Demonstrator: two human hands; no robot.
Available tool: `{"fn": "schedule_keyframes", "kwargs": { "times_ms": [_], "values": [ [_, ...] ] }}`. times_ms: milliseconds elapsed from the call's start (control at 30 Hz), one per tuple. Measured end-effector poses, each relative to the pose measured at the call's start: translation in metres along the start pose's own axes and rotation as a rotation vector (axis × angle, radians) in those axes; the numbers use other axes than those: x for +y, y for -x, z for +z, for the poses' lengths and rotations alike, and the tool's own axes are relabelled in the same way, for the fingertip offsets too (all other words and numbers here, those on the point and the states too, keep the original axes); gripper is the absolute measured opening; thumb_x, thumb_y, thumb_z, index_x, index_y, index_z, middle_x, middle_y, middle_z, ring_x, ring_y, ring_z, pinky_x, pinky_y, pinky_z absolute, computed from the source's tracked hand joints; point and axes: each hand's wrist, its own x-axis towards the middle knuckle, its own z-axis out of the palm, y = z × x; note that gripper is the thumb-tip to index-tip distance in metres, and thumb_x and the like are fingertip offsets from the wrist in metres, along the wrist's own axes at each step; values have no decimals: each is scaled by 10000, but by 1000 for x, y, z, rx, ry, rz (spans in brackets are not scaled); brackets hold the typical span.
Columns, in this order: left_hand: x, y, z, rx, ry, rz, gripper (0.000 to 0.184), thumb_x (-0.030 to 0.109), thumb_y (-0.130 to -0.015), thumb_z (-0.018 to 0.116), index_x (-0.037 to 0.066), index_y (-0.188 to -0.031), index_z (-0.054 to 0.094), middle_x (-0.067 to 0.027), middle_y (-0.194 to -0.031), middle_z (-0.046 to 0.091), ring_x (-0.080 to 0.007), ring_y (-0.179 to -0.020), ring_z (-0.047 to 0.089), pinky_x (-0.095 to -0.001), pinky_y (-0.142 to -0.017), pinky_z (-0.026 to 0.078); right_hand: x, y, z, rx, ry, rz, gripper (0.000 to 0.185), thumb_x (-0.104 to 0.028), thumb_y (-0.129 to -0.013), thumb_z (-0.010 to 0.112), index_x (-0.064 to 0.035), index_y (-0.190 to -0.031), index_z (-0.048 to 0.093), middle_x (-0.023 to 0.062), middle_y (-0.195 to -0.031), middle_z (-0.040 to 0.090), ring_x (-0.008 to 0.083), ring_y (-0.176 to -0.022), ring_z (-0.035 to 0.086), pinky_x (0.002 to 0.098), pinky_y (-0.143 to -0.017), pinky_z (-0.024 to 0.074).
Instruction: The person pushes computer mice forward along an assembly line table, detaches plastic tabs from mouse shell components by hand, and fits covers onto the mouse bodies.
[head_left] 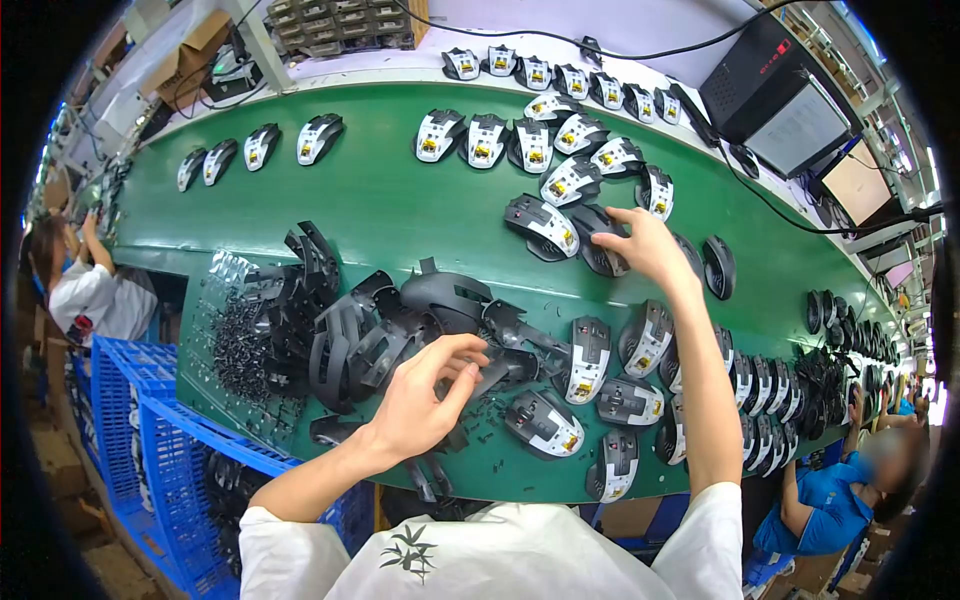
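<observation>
At the far left, a person in a white shirt [100,300] sits by the long green table [380,205], and nearer stand blue plastic crates [165,430] with slotted walls. On the table's left part lies a heap of small black pieces [240,350], and to its right a tangled pile of curved black plastic shells [335,365], which stands between the left hand and the far side. Behind it are four silver-and-black computer mouse bodies [320,138]; more of them are grouped towards the right. A black computer tower [750,75] stands at the back right, and a person in a blue shirt [825,505] is at the right edge.

The left hand [428,395] is over the near edge of the pile, its fingers bent and the thumb close to them. A grey, blurred piece [491,371] is at the fingertips; I cannot tell if they pinch it. The right hand [645,243] reaches far forward, thumb and forefinger spread above a dark mouse body [600,245]; whether they grip it, I cannot tell.

This dark mouse body lies on the table, just right of a silver-and-black one with a yellow patch. It looks black, rounded and partly covered by the hand.
</observation>
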Motion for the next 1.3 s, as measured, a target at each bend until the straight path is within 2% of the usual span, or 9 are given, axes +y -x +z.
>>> {"fn": "schedule_keyframes", "kwargs": {
  "times_ms": [367,500,600,667,700,833,1000,1200,1300],
  "values": [
    [-7,0,2,-31,-90,70,375,-51,-956,603,-30,-1326,545,-180,-1161,685,-229,-963,708,-311,-839,586,28,6,59,303,154,-75,711,-173,-884,742,-11,-1503,434,223,-1359,597,380,-1224,593,476,-1038,501],
    [2,-3,3,26,547,-176,418,12,-985,641,7,-1381,505,-150,-1256,650,-241,-1088,675,-331,-916,568,-34,64,26,423,-266,-269,669,-104,-824,746,-25,-1443,503,200,-1388,587,364,-1251,577,461,-1074,474],
    [6,-10,-3,-46,840,-244,470,5,-972,666,15,-1405,482,-153,-1288,633,-250,-1132,659,-356,-974,550,-87,117,29,290,-411,-590,742,-40,-703,814,-50,-1406,577,126,-1423,587,307,-1305,541,415,-1109,437],
    [5,-8,-5,-113,1133,-322,525,-2,-959,692,23,-1429,458,-157,-1319,616,-259,-1176,643,-381,-1033,533,-108,140,38,138,-349,-656,729,-24,-722,822,-38,-1407,573,137,-1422,575,299,-1294,533,408,-1105,428],
    [4,-5,-5,-108,1133,-333,525,-2,-959,692,23,-1429,458,-157,-1319,616,-259,-1176,643,-381,-1033,533,-109,147,44,131,-356,-651,729,-24,-722,822,-38,-1407,573,137,-1422,575,299,-1294,533,408,-1105,428],
    [1,-3,-7,-125,974,-307,590,-44,-908,740,32,-1426,468,-164,-1312,619,-248,-1189,637,-394,-1063,525,-115,161,54,39,-1109,-388,629,-45,-826,786,-16,-1412,560,156,-1381,601,281,-1235,562,371,-1062,466],
    [-5,-3,-6,-129,701,-201,645,-75,-863,772,22,-1423,467,-166,-1310,619,-238,-1175,642,-367,-1019,560,-92,164,49,-250,-1415,-113,545,-58,-899,769,14,-1399,563,156,-1298,644,223,-1156,603,323,-1021,481],
    [-3,7,2,-6,557,-125,602,-58,-860,778,12,-1387,495,-163,-1277,624,-221,-1152,642,-346,-964,578,-94,169,63,-110,-1347,-134,490,-47,-938,730,32,-1393,567,151,-1221,681,188,-1063,639,296,-984,495],
    [6,-2,4,4,590,-241,521,-43,-885,746,8,-1353,523,-139,-1241,627,-222,-1099,655,-346,-944,579,-84,159,61,-132,-1382,-33,467,-79,-957,715,34,-1388,574,148,-1191,690,186,-1026,645,292,-958,502]
  ]
}}
